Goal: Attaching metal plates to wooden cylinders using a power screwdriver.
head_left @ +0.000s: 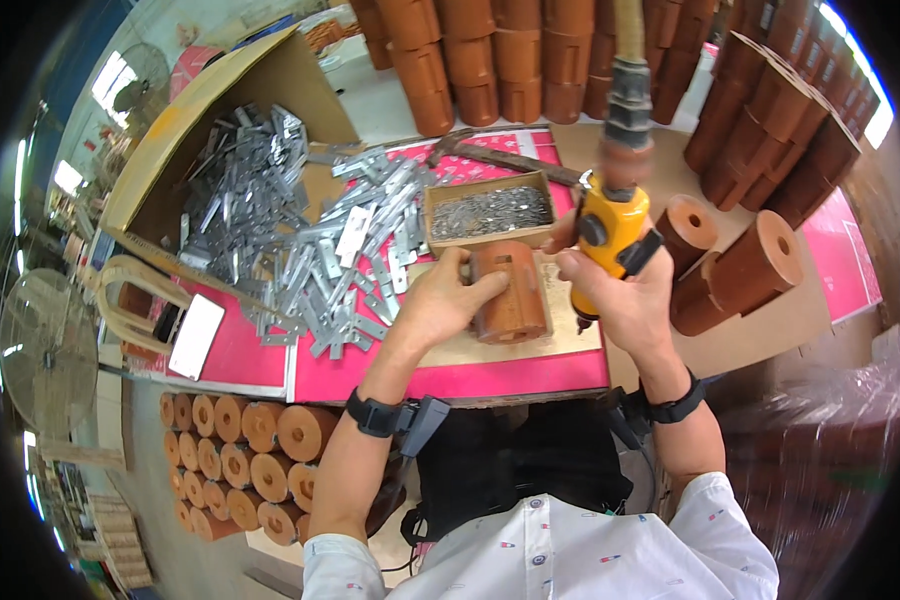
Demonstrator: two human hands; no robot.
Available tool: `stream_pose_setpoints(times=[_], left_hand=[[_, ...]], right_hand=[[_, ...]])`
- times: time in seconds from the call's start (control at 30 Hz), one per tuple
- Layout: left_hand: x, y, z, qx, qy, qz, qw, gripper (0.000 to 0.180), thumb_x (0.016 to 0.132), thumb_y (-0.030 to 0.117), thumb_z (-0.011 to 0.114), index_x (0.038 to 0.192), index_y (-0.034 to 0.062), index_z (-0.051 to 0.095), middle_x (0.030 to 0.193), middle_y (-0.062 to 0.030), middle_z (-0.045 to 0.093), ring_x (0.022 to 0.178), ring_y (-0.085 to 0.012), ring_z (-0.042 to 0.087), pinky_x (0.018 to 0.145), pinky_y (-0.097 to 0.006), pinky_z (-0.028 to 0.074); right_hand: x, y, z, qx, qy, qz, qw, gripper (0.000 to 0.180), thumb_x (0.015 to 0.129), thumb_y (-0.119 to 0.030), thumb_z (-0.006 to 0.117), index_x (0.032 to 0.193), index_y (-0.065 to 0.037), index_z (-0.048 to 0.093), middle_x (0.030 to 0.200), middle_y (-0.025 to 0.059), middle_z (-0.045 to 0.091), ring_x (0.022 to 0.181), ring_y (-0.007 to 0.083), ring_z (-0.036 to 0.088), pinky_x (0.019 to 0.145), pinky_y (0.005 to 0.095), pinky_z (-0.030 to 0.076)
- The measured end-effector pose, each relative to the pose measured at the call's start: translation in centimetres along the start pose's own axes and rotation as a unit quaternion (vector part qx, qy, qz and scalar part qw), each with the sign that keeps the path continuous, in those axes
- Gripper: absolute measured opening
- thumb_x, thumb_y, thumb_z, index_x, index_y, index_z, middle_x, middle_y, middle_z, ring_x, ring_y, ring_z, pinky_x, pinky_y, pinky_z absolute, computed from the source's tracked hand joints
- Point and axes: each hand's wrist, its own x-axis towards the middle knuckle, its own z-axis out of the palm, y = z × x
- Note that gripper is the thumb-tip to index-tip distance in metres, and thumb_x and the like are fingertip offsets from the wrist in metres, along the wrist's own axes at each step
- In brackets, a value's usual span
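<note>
Head view: brown cylinder (526, 305) held down by the left hand (438, 305), thumb laid over its upper face, on a tan board (578, 350) at the near edge of the bench (445, 380). Yellow power driver (615, 225) grasped in the right hand (625, 300), its tip pointed down, just right of the cylinder and apart from it. Main risk judged to be rolling: round sides, steadied by one hand only. A slip of the tip could be caused by that, and the left thumb could be struck. Screw box (490, 212), close behind, might be knocked. Cylinder seen as reddish-brown, smooth, slightly glossy, a dark slot cut in its face; contents of slot cannot be made out.
</note>
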Motion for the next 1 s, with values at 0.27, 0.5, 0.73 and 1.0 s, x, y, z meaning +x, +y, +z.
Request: stream_pose_setpoints(times=[0.27, 0.5, 0.73, 1.0], left_hand=[[2.4, -4.9, -4.0, 0.209, 0.274, 0.174, 0.922, 0.039, 0.082, 0.027, 0.069, 0.110, 0.0000, 0.065, 0.094, -0.0186, 0.065, 0.085, -0.0316, 0.062, 0.077, -0.040, 0.050], [6.3, -8.9, -5.1, 0.421, 0.318, 0.102, 0.843, 0.014, 0.079, 0.003, 0.057, 0.089, -0.0014, 0.066, 0.093, -0.0181, 0.061, 0.093, -0.0342, 0.059, 0.082, -0.044, 0.049], [5.2, -7.9, -4.1, 0.393, 0.308, 0.089, 0.862, 0.017, 0.075, 0.009, 0.067, 0.087, -0.0027, 0.066, 0.094, -0.0215, 0.060, 0.094, -0.0361, 0.059, 0.083, -0.044, 0.049], [2.3, -6.2, -3.9, 0.260, 0.252, 0.111, 0.925, 0.032, 0.078, 0.015, 0.062, 0.107, 0.0015, 0.060, 0.102, -0.0256, 0.056, 0.095, -0.0412, 0.058, 0.085, -0.047, 0.047]], right_hand=[[-0.2, 0.3, -0.8, -0.019, 0.010, 0.022, 1.000, 0.036, 0.082, -0.005, 0.071, 0.114, -0.002, 0.054, 0.096, 0.0021, 0.063, 0.083, 0.0083, 0.059, 0.076, 0.0239, 0.049], [-0.6, 0.5, -0.9, -0.049, 0.002, 0.001, 0.999, 0.053, 0.081, -0.006, 0.066, 0.129, 0.000, 0.044, 0.099, 0.0091, 0.062, 0.089, 0.0172, 0.063, 0.073, 0.0281, 0.052], [-1.1, 0.5, -2.0, -0.043, 0.009, -0.002, 0.999, 0.054, 0.081, -0.004, 0.064, 0.130, 0.001, 0.043, 0.100, 0.0089, 0.062, 0.089, 0.0168, 0.063, 0.072, 0.0274, 0.052], [-1.3, 0.7, -1.8, -0.041, 0.008, 0.007, 0.999, 0.054, 0.081, -0.008, 0.066, 0.130, 0.000, 0.043, 0.099, 0.0084, 0.062, 0.090, 0.0159, 0.062, 0.072, 0.0268, 0.052]])
